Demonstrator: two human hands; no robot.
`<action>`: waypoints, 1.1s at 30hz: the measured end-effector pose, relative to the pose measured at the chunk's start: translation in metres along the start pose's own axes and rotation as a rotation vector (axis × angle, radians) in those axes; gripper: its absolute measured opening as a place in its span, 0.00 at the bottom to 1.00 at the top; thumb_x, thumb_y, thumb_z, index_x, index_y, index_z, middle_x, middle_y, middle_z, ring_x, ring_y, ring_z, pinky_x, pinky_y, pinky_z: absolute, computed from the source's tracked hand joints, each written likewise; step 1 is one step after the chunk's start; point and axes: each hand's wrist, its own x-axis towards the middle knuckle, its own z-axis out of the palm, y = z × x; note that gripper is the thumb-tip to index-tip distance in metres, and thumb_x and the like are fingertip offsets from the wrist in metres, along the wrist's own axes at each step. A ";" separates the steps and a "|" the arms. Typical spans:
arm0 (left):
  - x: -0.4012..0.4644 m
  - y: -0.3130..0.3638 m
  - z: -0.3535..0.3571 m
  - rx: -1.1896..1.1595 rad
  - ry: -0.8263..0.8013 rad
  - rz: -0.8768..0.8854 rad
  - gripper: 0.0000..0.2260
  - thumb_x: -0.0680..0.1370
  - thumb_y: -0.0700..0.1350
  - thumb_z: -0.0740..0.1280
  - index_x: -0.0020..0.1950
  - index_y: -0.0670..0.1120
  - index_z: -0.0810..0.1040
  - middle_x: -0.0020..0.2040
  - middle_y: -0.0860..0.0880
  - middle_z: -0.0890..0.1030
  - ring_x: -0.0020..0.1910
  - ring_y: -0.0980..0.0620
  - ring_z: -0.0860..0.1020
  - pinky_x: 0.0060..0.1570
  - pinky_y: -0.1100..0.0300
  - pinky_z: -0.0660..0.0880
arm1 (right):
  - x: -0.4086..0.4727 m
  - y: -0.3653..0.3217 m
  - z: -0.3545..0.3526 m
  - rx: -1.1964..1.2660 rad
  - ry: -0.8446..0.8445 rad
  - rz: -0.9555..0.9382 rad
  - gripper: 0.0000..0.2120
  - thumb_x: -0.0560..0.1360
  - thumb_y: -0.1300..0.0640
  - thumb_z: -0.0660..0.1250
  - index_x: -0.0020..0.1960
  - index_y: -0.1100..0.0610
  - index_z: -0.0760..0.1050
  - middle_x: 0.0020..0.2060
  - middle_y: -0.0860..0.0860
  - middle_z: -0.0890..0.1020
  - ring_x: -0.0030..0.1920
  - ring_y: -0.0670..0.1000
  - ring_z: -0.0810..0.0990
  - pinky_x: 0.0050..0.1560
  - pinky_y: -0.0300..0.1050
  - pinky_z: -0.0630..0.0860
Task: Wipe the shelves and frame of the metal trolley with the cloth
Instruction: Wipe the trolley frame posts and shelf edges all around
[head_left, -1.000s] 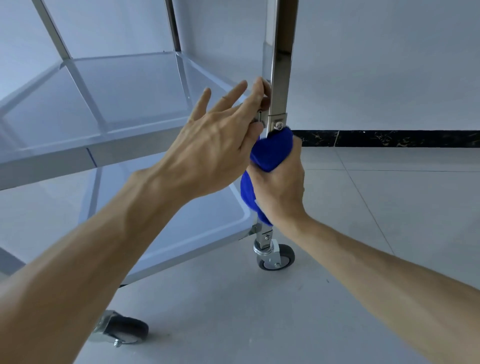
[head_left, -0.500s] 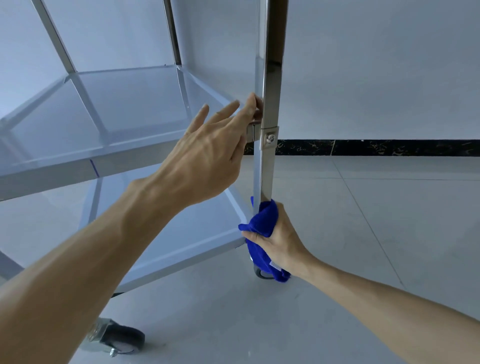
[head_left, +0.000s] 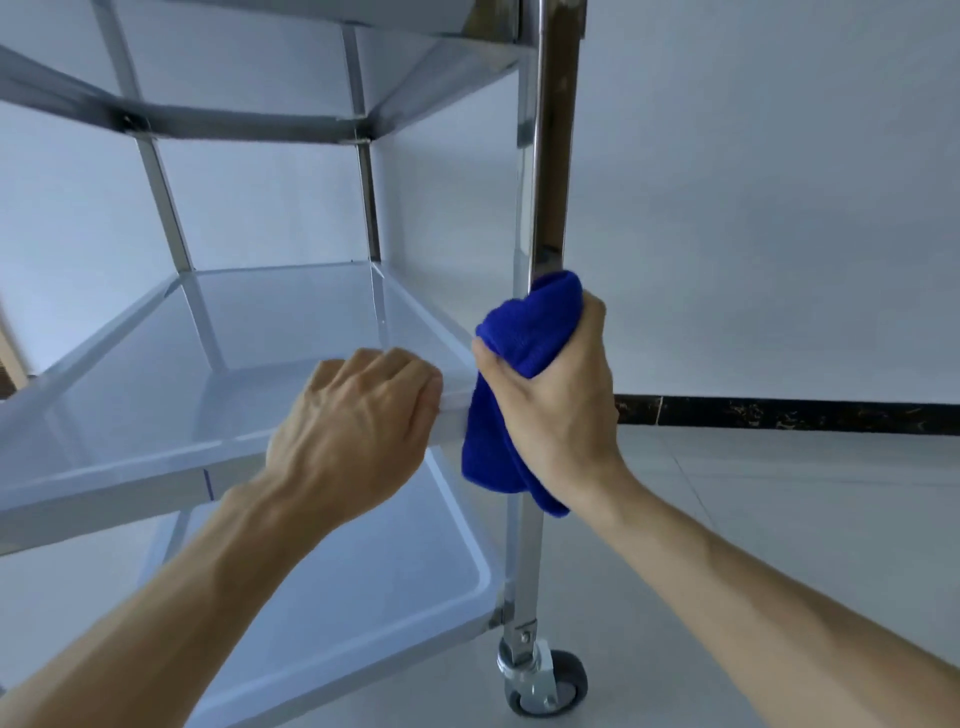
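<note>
The metal trolley fills the left and middle of the head view, with a shiny upright post (head_left: 550, 156) at its near right corner. My right hand (head_left: 561, 400) grips a blue cloth (head_left: 524, 332) wrapped around that post, level with the middle shelf (head_left: 156, 415). My left hand (head_left: 358, 421) curls over the front rim of the middle shelf, just left of the cloth. A lower shelf (head_left: 363, 587) lies beneath, and the underside of the top shelf (head_left: 426, 57) shows above.
A caster wheel (head_left: 545, 686) sits under the post on the pale tiled floor (head_left: 779, 519). A plain wall with a dark skirting strip (head_left: 805, 413) stands behind. Other trolley posts (head_left: 161, 197) rise at the back left.
My right hand has slid the cloth up the post from near the bottom shelf to the middle shelf's level. My left hand has left the post bracket and now grips the shelf's front rim.
</note>
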 end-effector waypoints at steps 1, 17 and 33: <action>0.000 0.000 0.001 -0.001 -0.020 -0.014 0.17 0.84 0.50 0.49 0.53 0.51 0.78 0.52 0.55 0.80 0.53 0.47 0.77 0.53 0.50 0.72 | 0.001 0.002 0.003 -0.016 0.016 0.018 0.27 0.71 0.47 0.76 0.61 0.42 0.63 0.51 0.40 0.78 0.50 0.44 0.80 0.51 0.55 0.80; -0.003 0.001 0.004 -0.059 0.005 -0.051 0.12 0.84 0.51 0.51 0.49 0.56 0.74 0.47 0.60 0.77 0.46 0.56 0.75 0.49 0.61 0.68 | 0.071 -0.058 -0.001 -0.044 0.134 -0.091 0.22 0.71 0.50 0.71 0.59 0.44 0.64 0.44 0.43 0.80 0.42 0.49 0.81 0.48 0.57 0.79; -0.004 0.001 0.005 -0.032 -0.018 -0.091 0.14 0.83 0.52 0.49 0.52 0.57 0.74 0.52 0.62 0.77 0.52 0.59 0.74 0.50 0.63 0.65 | 0.095 -0.062 -0.012 0.117 0.002 -0.092 0.19 0.71 0.50 0.74 0.57 0.50 0.70 0.41 0.43 0.80 0.39 0.46 0.82 0.45 0.56 0.83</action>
